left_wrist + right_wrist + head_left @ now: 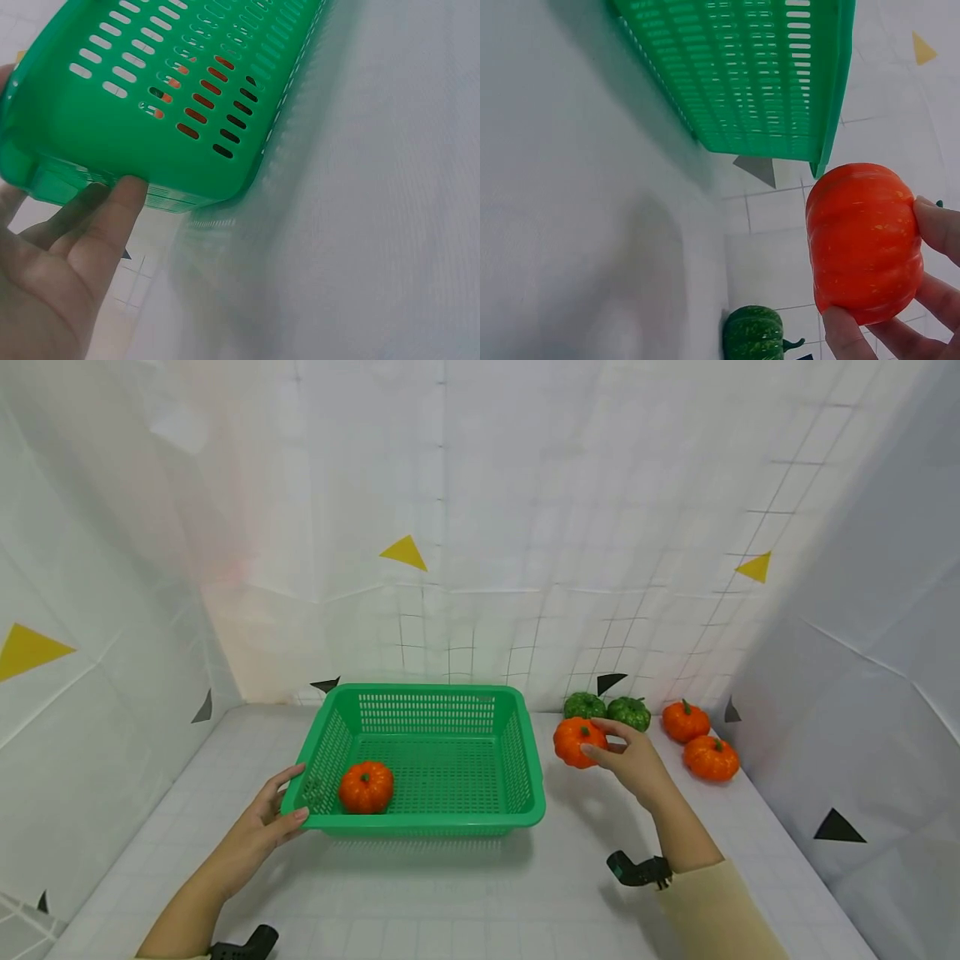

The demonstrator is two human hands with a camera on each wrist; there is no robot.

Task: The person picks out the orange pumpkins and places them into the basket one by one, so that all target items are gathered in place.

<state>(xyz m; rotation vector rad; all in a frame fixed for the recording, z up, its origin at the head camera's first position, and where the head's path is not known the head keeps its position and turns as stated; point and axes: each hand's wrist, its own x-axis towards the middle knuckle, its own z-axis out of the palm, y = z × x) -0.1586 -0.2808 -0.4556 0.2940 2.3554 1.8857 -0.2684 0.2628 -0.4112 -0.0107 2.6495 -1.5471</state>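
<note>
A green plastic basket (420,820) with slotted walls stands on the white table, and one small orange pumpkin (366,787) lies inside near its front left corner. At the basket's left front corner, my left hand (264,823) grips the rim; in the left wrist view a finger (112,217) lies along the outer wall. Just right of the basket, my right hand (628,757) holds another orange pumpkin (579,742) above the table, pinched between thumb and fingers. The right wrist view shows that held pumpkin (866,244) from its side, apart from the basket.
Two green pumpkins (628,713) sit against the back wall behind my right hand. Farther right, two orange pumpkins (711,758) rest by the right wall. White sheeting (480,527) encloses the back and both sides.
</note>
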